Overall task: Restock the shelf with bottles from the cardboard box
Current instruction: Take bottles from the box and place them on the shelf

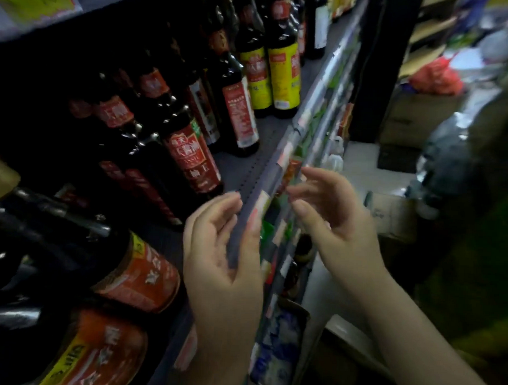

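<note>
Dark sauce bottles with red labels (190, 158) stand in rows on the grey shelf (242, 166) at the left. Two bottles with yellow labels (282, 75) stand farther back. Larger jugs with orange labels (140, 277) fill the near left. My left hand (221, 263) hovers at the shelf's front edge with its fingers apart and nothing in it. Just right of the edge, my right hand (332, 221) is also open and holds nothing. A cardboard box (390, 217) sits on the floor to the right.
The shelf's front rail (313, 108) carries price tags and runs diagonally up to the right. Lower shelves with packaged goods (276, 348) lie beneath my hands. Boxes (413, 117) and a red bag (435, 74) are piled at the back right. Wrapped goods (449, 159) stand at the right.
</note>
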`<state>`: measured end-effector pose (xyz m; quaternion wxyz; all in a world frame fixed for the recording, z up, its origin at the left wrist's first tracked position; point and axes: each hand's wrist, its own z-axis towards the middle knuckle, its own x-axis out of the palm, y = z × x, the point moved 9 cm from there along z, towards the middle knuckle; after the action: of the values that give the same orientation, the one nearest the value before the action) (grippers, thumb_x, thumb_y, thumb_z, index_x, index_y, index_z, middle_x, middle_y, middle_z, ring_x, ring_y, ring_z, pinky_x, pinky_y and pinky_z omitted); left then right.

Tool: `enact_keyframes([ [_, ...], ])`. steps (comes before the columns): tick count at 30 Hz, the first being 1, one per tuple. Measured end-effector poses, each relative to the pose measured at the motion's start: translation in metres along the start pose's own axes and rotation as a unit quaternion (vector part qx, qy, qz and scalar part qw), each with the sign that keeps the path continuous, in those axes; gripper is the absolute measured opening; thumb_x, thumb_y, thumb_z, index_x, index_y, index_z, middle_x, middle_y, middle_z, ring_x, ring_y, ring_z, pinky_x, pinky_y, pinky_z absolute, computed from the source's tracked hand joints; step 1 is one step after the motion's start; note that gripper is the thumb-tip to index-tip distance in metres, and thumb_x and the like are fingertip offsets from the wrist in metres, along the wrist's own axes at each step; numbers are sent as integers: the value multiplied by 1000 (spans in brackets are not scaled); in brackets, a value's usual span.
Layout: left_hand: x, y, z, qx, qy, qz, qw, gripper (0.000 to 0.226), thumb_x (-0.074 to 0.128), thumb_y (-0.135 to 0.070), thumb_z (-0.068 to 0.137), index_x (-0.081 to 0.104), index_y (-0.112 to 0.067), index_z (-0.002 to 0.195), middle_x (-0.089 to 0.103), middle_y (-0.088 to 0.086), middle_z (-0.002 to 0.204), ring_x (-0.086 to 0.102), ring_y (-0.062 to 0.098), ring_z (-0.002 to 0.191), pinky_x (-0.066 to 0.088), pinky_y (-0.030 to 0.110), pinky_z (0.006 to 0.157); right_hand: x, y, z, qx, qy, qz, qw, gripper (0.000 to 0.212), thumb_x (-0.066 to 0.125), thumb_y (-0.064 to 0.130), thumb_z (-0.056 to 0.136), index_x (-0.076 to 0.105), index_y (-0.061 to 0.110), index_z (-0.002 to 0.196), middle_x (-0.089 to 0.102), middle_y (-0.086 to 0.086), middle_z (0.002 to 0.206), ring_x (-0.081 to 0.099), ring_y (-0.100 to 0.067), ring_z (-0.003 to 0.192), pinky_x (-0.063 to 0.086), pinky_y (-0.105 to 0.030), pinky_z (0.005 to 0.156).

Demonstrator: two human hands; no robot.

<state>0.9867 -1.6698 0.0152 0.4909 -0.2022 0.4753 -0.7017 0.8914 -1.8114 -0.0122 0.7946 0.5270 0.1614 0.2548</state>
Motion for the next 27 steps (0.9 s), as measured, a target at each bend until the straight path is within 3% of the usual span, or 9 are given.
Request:
enact_keyframes([
  [5,31,47,-61,-84,118,-103,984,24,60,-19,86,60,-37,102,69,-7,107,67,2,103,50,10,85,-48,-34,-90,70,-126,-21,989,38,65,28,80,55,23,116,69,-1,99,67,-13,95,50,-20,83],
  [8,55,73,-101,-117,180,-130,968,21,61,-20,87,60,-35,102,69,-10,104,68,-1,99,48,8,83,-75,-56,-143,104,-173,-79,976,42,63,31,82,54,18,121,67,1,107,65,-10,102,51,-19,87],
  [12,95,119,-158,-176,265,-142,937,21,59,-24,85,60,-29,105,69,-7,107,67,1,104,50,12,87,-112,-98,-211,165,-244,-113,949,41,64,17,87,51,11,125,64,0,115,62,-7,109,50,-19,91],
  [17,144,188,-221,-231,358,-96,900,22,60,-22,89,61,-39,101,68,-6,109,65,3,105,52,18,92,-151,-159,-289,250,-341,-124,898,40,61,2,87,51,23,119,63,9,115,61,1,107,48,-16,92],
  [21,192,245,-264,-247,434,-53,865,28,60,-15,92,60,-41,103,67,-2,112,64,8,107,52,25,92,-172,-222,-346,309,-401,-124,853,41,60,5,88,51,35,116,66,21,110,61,2,107,49,-14,91],
  [25,243,310,-308,-247,496,-20,832,25,60,-16,92,60,-34,108,65,-4,116,61,-2,108,49,9,88,-182,-298,-400,360,-445,-116,812,37,62,8,87,55,29,117,67,14,112,62,-1,108,50,-12,85],
  [27,265,347,-334,-247,534,-4,808,25,60,-19,92,60,-31,114,62,-12,117,58,-7,110,49,11,88,-183,-338,-427,391,-462,-116,788,36,62,10,87,55,30,116,67,10,112,63,-4,106,52,-17,84],
])
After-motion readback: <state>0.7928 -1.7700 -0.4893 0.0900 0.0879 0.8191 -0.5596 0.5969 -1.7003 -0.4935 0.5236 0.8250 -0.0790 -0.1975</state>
